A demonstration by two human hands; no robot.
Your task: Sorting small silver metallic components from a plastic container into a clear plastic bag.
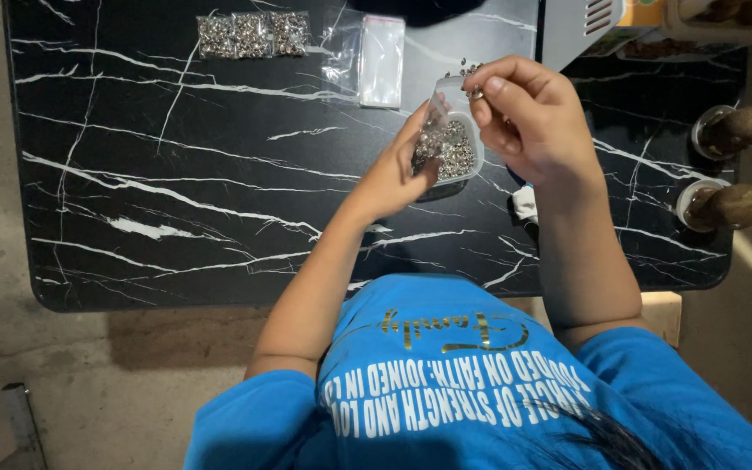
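A black table (219,174) with white marble-like veining stands on a bare concrete floor (71,392), its corners rounded. Near the far edge three filled bags (252,35) of small silvery pieces lie side by side, touching. Just right of them lie empty clear bags (372,57) (one overlapping another, as far as I can tell). At the right edge two brown rounded things (737,165) sit on pale discs. The far right corner holds a white object (580,26), partly cut off.
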